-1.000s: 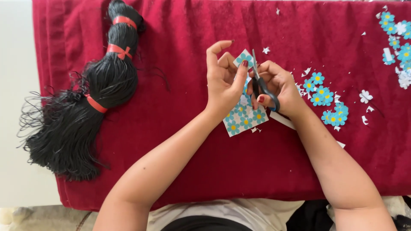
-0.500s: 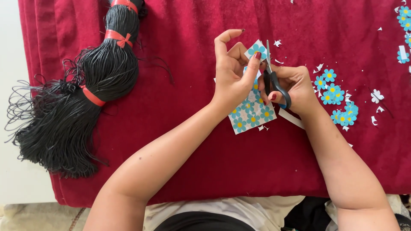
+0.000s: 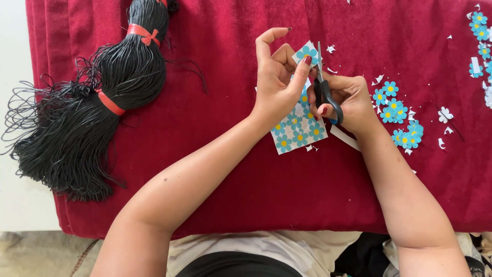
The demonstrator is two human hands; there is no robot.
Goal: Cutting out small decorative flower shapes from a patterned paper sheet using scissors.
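Over a table draped in red cloth (image 3: 230, 169), my left hand (image 3: 277, 84) pinches a sheet of blue flower stickers (image 3: 300, 125) between thumb and fingers, lifting its top edge so the blades can reach it. My right hand (image 3: 348, 100) has its grip closed through the handles of black scissors (image 3: 323, 87), their tips pointing up beside the top flower. Cut-out flowers (image 3: 400, 110) lie just right of my hands, kept apart from a tied bundle of black cord (image 3: 97, 107) at the far left.
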